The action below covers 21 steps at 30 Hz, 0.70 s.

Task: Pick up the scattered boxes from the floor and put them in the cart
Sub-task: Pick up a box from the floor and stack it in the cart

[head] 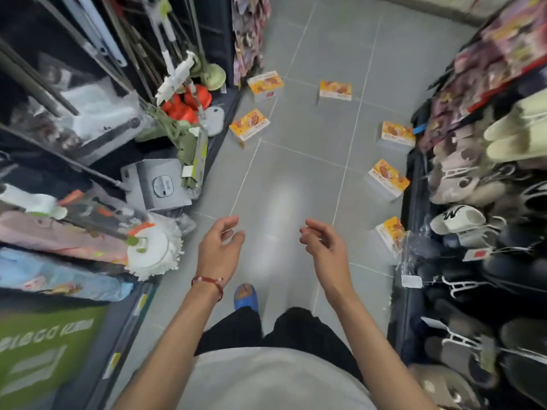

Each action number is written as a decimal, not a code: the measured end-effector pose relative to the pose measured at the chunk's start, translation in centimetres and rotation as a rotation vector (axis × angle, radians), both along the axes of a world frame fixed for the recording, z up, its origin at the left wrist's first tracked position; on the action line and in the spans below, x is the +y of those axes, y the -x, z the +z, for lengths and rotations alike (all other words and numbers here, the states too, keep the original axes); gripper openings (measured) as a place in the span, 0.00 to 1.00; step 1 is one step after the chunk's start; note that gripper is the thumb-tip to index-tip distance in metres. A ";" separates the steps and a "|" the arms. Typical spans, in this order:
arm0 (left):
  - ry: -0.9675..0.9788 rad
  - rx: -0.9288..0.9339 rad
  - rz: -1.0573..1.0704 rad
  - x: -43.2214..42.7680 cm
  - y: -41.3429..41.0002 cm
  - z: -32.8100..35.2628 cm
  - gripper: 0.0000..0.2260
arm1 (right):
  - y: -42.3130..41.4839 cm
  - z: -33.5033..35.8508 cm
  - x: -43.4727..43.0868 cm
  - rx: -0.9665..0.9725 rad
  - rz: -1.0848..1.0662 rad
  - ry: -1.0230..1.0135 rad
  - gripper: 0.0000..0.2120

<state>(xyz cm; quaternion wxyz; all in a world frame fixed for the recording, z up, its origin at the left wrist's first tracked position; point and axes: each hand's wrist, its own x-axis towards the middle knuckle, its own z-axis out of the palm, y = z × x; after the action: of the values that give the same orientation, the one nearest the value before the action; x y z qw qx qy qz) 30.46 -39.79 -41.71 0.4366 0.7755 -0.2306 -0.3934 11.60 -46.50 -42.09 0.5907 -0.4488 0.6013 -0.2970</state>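
Several yellow-and-orange boxes lie scattered on the grey tiled aisle floor. One box (249, 124) sits by the left shelf base, another box (265, 83) lies farther back, and a third box (335, 90) rests mid-aisle. More boxes line the right shelf: one (397, 134), one (388, 176) and the nearest (392, 233). My left hand (219, 247) and my right hand (324, 247) hover in front of me with loosely curled fingers, holding nothing. No cart is in view.
Shelves with mops and cleaning gear (154, 250) crowd the left side. Racks of slippers (461, 184) fill the right. The grey floor (296, 173) runs between them. My foot in a blue sandal (245, 297) stands below my hands.
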 end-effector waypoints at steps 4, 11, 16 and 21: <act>-0.016 0.026 -0.088 -5.8 -3.2 0.1 0.12 | -2.3 0.4 -3.6 -0.006 -0.097 -0.024 0.11; -0.050 0.012 -0.186 -17.1 -6.6 -1.1 0.12 | -5.1 -0.7 -13.3 -0.002 -0.171 -0.070 0.10; -0.079 0.001 -0.207 -27.1 -8.6 -2.2 0.12 | -7.3 -2.1 -23.2 -0.017 -0.175 -0.122 0.10; -0.115 0.004 -0.161 -37.6 -9.8 -1.6 0.13 | -9.0 -1.6 -33.9 -0.009 -0.132 -0.171 0.11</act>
<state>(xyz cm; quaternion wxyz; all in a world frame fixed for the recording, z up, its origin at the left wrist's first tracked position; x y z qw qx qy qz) 40.24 -77.36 -43.27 0.3587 0.7775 -0.2685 -0.4413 20.61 -80.42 -43.70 0.6085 -0.3549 0.6501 -0.2848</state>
